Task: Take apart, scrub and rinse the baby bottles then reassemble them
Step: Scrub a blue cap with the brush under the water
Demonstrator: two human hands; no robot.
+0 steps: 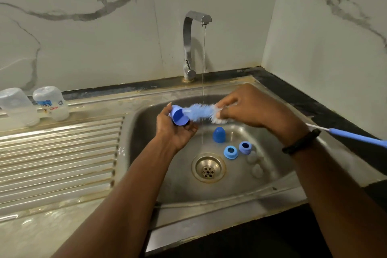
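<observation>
— Two hands over the basin, yours. What has your left hand (175,126) got?

— You hold a blue bottle cap (178,115) in it, fingers curled round it, palm turned up, the cap's open mouth facing your right hand (247,109).

— And the right?

— It pinches the bottle brush (201,112) at the near end of the bristles, knuckles up, wrist bent. The bristle tip sits at the cap's mouth; the blue handle (356,136) runs back past your wrist and the black wristband (301,141), then is cut off by the frame edge.

— Where are the other parts?

— Below your right hand, on the sink (270,186) floor: a second blue cap (219,134) standing dome up, then two blue collar rings (230,152) side by side, just beyond the drain (208,167). Two clear teats (253,163) lie near the rings, pale and hard to make out against the steel.

— The bottles?

— Well off past your left hand, two clear bottles (51,102) stand upside down on the draining board (60,153). The tap (193,46) runs a thin stream down between your hands; whether it touches the bristles, I cannot tell.
</observation>
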